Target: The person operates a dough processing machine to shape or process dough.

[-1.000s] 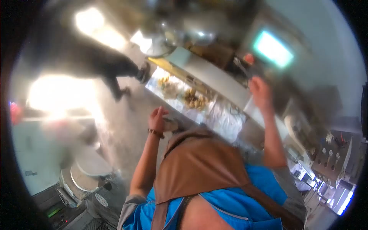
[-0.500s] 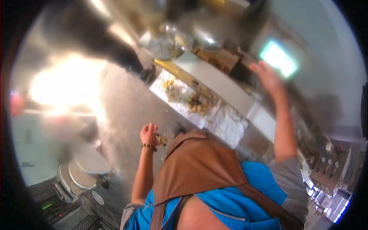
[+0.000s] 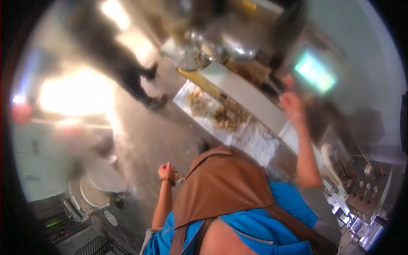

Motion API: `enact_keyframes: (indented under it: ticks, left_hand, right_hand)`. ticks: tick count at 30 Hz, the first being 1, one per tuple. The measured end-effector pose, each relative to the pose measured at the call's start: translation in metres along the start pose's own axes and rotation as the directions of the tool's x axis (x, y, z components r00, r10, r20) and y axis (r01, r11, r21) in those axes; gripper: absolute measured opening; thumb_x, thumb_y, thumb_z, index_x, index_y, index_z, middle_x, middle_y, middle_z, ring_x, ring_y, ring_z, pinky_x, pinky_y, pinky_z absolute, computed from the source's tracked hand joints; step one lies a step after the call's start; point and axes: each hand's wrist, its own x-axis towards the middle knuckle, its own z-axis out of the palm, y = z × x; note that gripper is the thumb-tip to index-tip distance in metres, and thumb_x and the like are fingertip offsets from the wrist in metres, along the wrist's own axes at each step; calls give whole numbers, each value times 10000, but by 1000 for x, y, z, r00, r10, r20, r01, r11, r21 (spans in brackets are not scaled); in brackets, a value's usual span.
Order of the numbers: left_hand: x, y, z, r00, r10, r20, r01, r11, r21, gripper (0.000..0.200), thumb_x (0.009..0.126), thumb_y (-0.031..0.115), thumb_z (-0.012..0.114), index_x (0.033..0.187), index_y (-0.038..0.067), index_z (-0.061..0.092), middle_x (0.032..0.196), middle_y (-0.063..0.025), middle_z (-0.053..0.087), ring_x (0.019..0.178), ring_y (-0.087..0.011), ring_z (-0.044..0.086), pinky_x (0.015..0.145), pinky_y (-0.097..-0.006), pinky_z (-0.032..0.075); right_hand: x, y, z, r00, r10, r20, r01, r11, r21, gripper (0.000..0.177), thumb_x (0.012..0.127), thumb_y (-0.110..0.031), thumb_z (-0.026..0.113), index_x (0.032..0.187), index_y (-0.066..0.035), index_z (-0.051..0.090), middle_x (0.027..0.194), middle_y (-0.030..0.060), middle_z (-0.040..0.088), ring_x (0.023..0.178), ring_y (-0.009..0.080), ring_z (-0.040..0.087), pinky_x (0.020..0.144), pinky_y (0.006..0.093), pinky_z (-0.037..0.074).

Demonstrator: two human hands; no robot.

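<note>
My left hand [image 3: 166, 171], with a beaded bracelet at the wrist, hangs low beside my brown apron [image 3: 225, 182]. Its fingers are curled in, and a small crumpled tan thing [image 3: 179, 177] shows just beside the palm, too blurred to name. Raised over the counter, my right hand [image 3: 293, 106] is blurred, its fingers bent inward. A thin greyish strip [image 3: 275, 84] lies by its fingertips; whether it is in the grip is hard to see. Close beyond that hand glows a bright greenish screen [image 3: 315, 71].
White sheeting [image 3: 250, 146] with heaps of yellowish-brown scraps [image 3: 223, 119] lies below the pale counter edge [image 3: 242, 91]. Metal bowls [image 3: 238, 49] stand at the counter's far end. A person in dark clothes [image 3: 123, 72] is on the floor ahead. A knobbed panel [image 3: 365, 187] is at right.
My right hand has come down a little, with its fingers more bent. My left hand has dropped slightly and shifted right. The person in dark clothes shows more fully, both shoes visible.
</note>
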Motion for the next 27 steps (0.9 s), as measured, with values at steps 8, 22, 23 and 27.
enact_keyframes:
  ticks: [8,22,23,27]
  left_hand:
    - [-5,-47,-10,996,-85,21,82,988,129,383,860,294,674,963,-74,694,805,-145,740,715,-206,714,673,-329,562]
    - [-100,-37,-8,991,-92,97,71,978,195,337,899,282,655,1003,-35,704,897,-130,753,825,-209,714,768,-351,557]
    - [-108,-39,-11,992,-88,91,70,980,188,337,899,282,655,1003,-35,704,897,-130,753,825,-209,714,768,-351,557]
    - [-138,-50,-17,985,-161,67,131,936,325,346,891,305,640,1004,-15,710,885,-127,753,847,-222,725,770,-366,561]
  right_hand:
    - [-74,53,62,996,81,47,-83,996,38,228,929,-248,656,907,-22,660,637,72,654,520,166,606,531,337,468]
    - [-117,78,92,875,357,329,-419,897,142,213,937,-224,635,915,-17,676,603,28,622,427,95,513,444,271,416]
    - [-117,72,90,874,358,329,-431,883,186,214,938,-221,633,922,-12,678,603,26,620,428,94,512,442,269,415]
    - [-126,78,97,870,340,356,-450,844,293,208,938,-207,623,923,-6,676,605,26,620,427,94,512,436,270,413]
